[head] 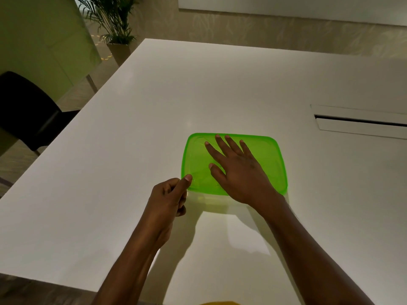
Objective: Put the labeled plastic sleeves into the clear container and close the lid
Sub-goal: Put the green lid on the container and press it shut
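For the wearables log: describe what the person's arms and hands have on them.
Nothing worn shows: the left hand and right hand are bare, without gloves, rings or watch, and both forearms are uncovered to the frame's edge. A yellow sliver below may be clothing.

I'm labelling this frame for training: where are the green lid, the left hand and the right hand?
green lid [271,155], head view, bare far-right part of its top.
left hand [168,197], head view, middle of the hand.
right hand [240,170], head view, back of the hand.
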Available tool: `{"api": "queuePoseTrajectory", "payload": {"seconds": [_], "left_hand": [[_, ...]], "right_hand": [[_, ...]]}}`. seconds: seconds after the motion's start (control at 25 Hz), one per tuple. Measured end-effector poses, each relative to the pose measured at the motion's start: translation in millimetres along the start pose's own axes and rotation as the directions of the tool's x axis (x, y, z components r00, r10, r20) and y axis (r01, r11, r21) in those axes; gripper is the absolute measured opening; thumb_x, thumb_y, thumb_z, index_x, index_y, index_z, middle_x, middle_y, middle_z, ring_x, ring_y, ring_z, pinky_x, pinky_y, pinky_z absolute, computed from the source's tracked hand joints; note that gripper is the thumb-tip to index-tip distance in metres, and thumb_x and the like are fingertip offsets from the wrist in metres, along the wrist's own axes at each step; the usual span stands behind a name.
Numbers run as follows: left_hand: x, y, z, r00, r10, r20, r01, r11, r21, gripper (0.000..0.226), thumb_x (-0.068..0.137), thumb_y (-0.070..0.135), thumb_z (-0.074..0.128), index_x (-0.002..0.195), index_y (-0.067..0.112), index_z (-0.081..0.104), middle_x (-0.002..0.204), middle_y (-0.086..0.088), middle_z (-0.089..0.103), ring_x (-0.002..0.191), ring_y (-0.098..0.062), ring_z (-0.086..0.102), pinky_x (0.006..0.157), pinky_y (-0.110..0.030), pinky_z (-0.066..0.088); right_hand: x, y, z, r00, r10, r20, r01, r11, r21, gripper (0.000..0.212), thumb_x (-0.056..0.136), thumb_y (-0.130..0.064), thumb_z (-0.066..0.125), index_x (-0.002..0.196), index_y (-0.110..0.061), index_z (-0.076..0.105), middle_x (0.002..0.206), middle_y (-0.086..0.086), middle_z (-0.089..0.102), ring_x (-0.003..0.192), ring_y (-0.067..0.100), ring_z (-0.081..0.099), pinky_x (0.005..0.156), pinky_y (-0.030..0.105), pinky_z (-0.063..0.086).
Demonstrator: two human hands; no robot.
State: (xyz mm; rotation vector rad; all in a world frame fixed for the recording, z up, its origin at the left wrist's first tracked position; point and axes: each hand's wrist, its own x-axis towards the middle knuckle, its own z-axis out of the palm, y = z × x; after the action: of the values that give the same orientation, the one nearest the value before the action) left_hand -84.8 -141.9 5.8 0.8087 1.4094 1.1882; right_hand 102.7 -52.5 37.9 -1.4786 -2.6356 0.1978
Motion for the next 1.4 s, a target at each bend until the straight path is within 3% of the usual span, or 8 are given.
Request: {"api": "queuePoseTrajectory", "payload": {"seconds": [0.16, 0.32, 0.4, 0.52, 0.68, 1.0, 1.24, 1.4], "left_hand": [[-2.1, -3.8, 2.0, 0.999, 0.053, -0.007, -0.053, 0.999, 0.014, 0.053, 0.100, 0.034, 0.066, 0.056, 0.018, 0.041, 0.054, 0.007, 0.029, 0.050, -0.014, 0.023, 0.047, -0.021, 0.034], [-2.1, 3.5, -4.3, 1.000, 0.003, 0.009, -0.004, 0.987, 0.161, 0.058, 0.092, 0.066, 0.061, 0.060, 0.018, 0.052, 0.054, 0.003, 0.044, 0.048, -0.015, 0.032, 0.048, -0.027, 0.030], [1.2, 9.7, -5.3, 0.980, 0.142, -0.137, -0.065, 0.886, 0.458, 0.060, 0.091, 0.078, 0.044, 0.070, 0.023, 0.059, 0.060, 0.010, 0.058, 0.052, -0.012, 0.050, 0.055, -0.030, 0.037], [8.8, 24.0, 5.5, 0.860, 0.486, -0.155, -0.206, 0.609, 0.766, 0.047, 0.099, 0.065, 0.039, 0.120, 0.029, 0.062, 0.111, 0.006, 0.071, 0.100, -0.019, 0.066, 0.083, -0.040, 0.054], [32.8, 46.5, 31.4, 0.823, 0.561, 0.089, -0.378, 0.424, 0.823, 0.059, 0.103, 0.040, 0.039, 0.155, 0.014, 0.046, 0.162, -0.009, 0.046, 0.150, -0.026, 0.040, 0.122, -0.042, 0.032], [75.5, 56.2, 62.6, 0.904, 0.340, 0.260, -0.342, 0.207, 0.917, 0.056, 0.112, 0.029, 0.033, 0.163, 0.007, 0.027, 0.173, -0.012, 0.020, 0.162, -0.026, 0.014, 0.130, -0.046, 0.014], [90.8, 49.6, 49.1, 0.896, 0.368, 0.250, -0.387, 0.367, 0.846, 0.052, 0.112, 0.022, 0.037, 0.159, 0.001, 0.034, 0.169, -0.016, 0.031, 0.159, -0.027, 0.022, 0.129, -0.038, 0.017], [107.0, 50.5, 40.2, 0.960, 0.275, -0.054, -0.194, 0.791, 0.580, 0.036, 0.108, 0.028, 0.049, 0.119, 0.002, 0.071, 0.119, -0.017, 0.071, 0.114, -0.032, 0.064, 0.098, -0.039, 0.047]], "right_hand": [[0.4, -1.8, 1.7, 1.000, 0.003, -0.006, -0.003, 0.999, -0.033, 0.061, 0.107, -0.051, 0.024, 0.164, -0.033, 0.011, 0.173, 0.003, 0.008, 0.160, 0.024, 0.003, 0.129, 0.050, 0.007], [0.3, -0.6, 0.0, 1.000, 0.006, 0.002, -0.006, 1.000, -0.025, 0.061, 0.107, -0.051, 0.024, 0.164, -0.033, 0.010, 0.173, 0.001, 0.007, 0.160, 0.022, 0.002, 0.129, 0.049, 0.005], [0.1, -0.6, -1.6, 1.000, 0.003, 0.003, -0.003, 1.000, -0.002, 0.061, 0.107, -0.051, 0.026, 0.164, -0.034, 0.011, 0.173, 0.000, 0.007, 0.160, 0.021, 0.002, 0.129, 0.048, 0.005], [0.1, -0.6, -4.6, 1.000, 0.012, 0.008, -0.012, 0.999, 0.046, 0.062, 0.107, -0.051, 0.029, 0.164, -0.032, 0.013, 0.173, 0.000, 0.008, 0.160, 0.019, 0.003, 0.129, 0.047, 0.004], [7.6, -3.2, -8.8, 0.999, 0.039, -0.029, -0.036, 0.995, 0.090, 0.063, 0.107, -0.047, 0.032, 0.164, -0.024, 0.018, 0.173, 0.001, 0.012, 0.160, 0.017, 0.005, 0.129, 0.046, 0.005], [13.5, 29.8, -8.8, 0.984, 0.172, -0.052, -0.170, 0.985, 0.036, 0.060, 0.109, -0.042, 0.031, 0.163, -0.018, 0.021, 0.172, 0.003, 0.018, 0.159, 0.016, 0.012, 0.129, 0.043, 0.006], [-9.5, 63.5, -7.1, 0.933, 0.340, -0.120, -0.323, 0.936, 0.140, 0.059, 0.109, -0.039, 0.034, 0.162, -0.016, 0.025, 0.171, 0.004, 0.021, 0.158, 0.017, 0.016, 0.129, 0.041, 0.013], [-6.4, 79.8, -6.1, 0.795, 0.601, -0.075, -0.456, 0.676, 0.579, 0.052, 0.106, -0.035, 0.050, 0.150, -0.008, 0.047, 0.153, 0.014, 0.050, 0.142, 0.029, 0.046, 0.116, 0.036, 0.035]]}}
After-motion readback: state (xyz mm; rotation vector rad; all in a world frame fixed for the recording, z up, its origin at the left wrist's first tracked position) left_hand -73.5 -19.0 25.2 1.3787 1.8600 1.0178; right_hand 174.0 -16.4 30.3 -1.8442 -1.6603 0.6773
